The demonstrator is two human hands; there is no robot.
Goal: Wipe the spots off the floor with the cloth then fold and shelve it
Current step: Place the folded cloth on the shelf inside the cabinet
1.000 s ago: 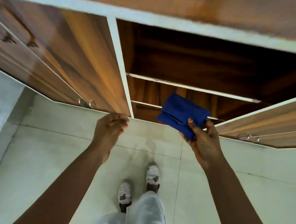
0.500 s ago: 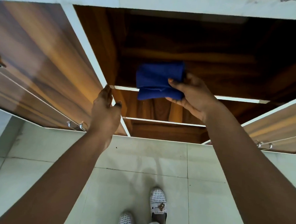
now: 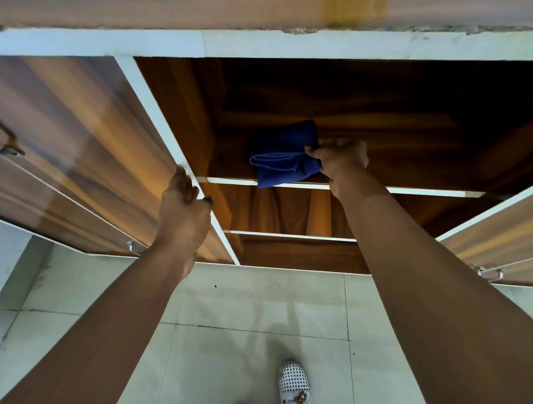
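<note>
Cloth (image 3: 284, 155): folded, blue, at the centre of the frame on the upper shelf (image 3: 429, 192), one corner overhanging its front edge.
Right hand (image 3: 338, 157): our grip pinches the cloth's right side (thumb on the fabric).
Left hand (image 3: 183, 209): our grip curls round the edge of the open cabinet door (image 3: 76, 148), left of centre.
Floor (image 3: 253, 309): pale tiles, bottom of the frame.

Left arm: bare, stretched forward from the lower left.
Left hand (image 3: 184, 210): back to the camera, fingers and thumb clasping the edge of a door (image 3: 92, 149).
Right arm: bare, nearly straight, reaching further in from the lower right.
Right hand (image 3: 338, 157): knuckles up, thumb and curled fingers gripping the right side of the cloth (image 3: 279, 159).
Hands: well apart, the right one higher in the view.
</note>
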